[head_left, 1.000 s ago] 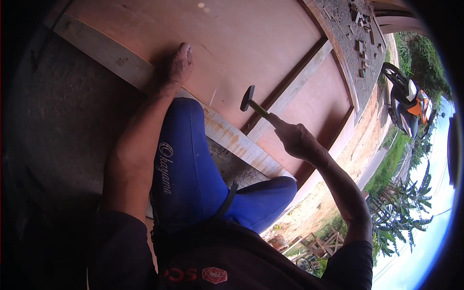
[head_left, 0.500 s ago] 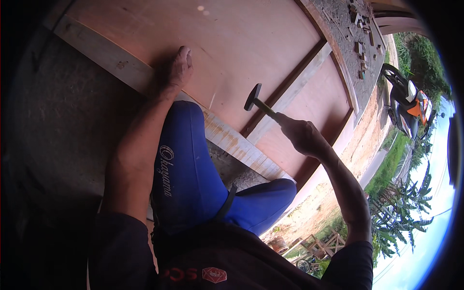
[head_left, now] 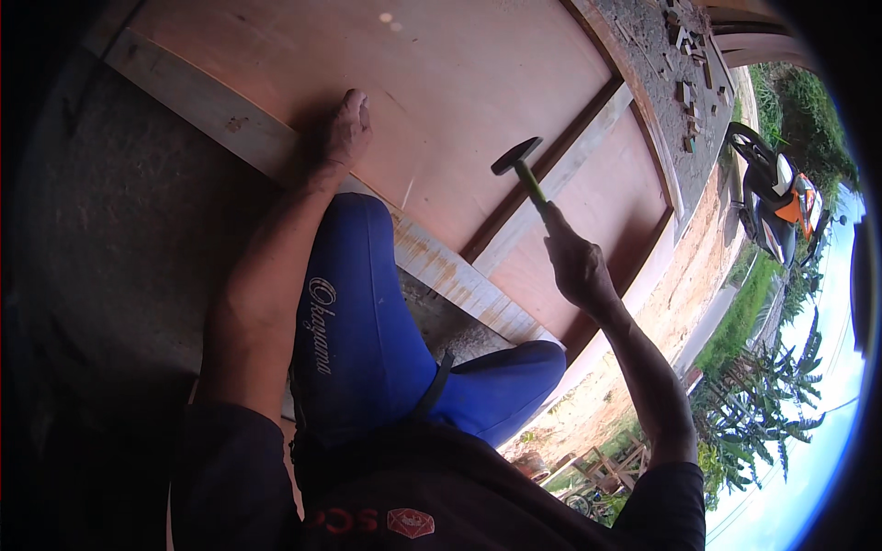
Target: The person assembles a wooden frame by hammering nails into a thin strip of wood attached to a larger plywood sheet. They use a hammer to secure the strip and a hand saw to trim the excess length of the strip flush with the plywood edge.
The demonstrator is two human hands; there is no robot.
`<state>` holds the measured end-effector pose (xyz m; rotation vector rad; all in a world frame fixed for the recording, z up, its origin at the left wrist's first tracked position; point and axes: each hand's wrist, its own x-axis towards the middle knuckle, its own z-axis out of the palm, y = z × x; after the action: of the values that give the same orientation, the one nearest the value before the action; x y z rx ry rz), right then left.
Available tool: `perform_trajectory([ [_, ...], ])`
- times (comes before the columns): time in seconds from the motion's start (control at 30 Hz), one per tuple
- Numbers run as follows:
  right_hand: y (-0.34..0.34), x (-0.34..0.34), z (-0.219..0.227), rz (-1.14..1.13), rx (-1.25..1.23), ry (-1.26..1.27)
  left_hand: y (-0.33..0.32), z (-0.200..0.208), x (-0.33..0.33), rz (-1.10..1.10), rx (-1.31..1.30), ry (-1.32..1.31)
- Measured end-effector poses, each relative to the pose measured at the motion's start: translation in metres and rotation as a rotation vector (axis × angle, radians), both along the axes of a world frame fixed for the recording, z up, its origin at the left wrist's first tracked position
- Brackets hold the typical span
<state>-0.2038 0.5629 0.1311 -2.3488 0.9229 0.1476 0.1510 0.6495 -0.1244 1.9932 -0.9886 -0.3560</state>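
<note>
A hammer [head_left: 528, 174] with a dark head and a greenish handle is raised over the panel, my right hand [head_left: 579, 262] wrapped round its handle. My left hand [head_left: 350, 129] rests with curled fingers on the reddish plywood sheet [head_left: 441, 92], near its edge. Whatever those fingers hold, if anything, is hidden. Along the near edge of the sheet runs a pale wooden batten [head_left: 197, 96], stained brown farther right. A crosspiece [head_left: 560, 165] meets it below the hammer. My blue-clad knee lies against the batten.
Wood offcuts [head_left: 684, 92] lie scattered on the ground at the upper right. Beyond them a motorcycle [head_left: 781, 193] with orange panels stands by a sandy strip. A curved wooden edge [head_left: 634, 110] bounds the panel's far side. Wooden scraps [head_left: 611, 468] sit at the lower right.
My right hand has swung the hammer rightward and its head has tilted to point more upward. My left hand stays at nearly the same spot on the sheet.
</note>
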Motion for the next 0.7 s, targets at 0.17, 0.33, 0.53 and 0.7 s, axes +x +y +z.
perform_trajectory([
  [0.17, -0.013, 0.008, 0.005, 0.028, 0.114, 0.12, 0.001, 0.011, -0.001, -0.002, 0.099, 0.005],
  [0.33, 0.012, -0.026, -0.011, 0.126, 0.162, 0.246, -0.006, 0.02, -0.009, -0.008, -0.008, -0.075],
  [0.53, -0.003, 0.03, 0.014, -0.206, 0.002, -0.003, 0.007, 0.001, 0.0, 0.04, -0.022, -0.033],
  [0.7, 0.035, -0.028, -0.019, 0.205, 0.294, 0.289, 0.001, 0.005, -0.008, -0.007, 0.001, -0.093],
])
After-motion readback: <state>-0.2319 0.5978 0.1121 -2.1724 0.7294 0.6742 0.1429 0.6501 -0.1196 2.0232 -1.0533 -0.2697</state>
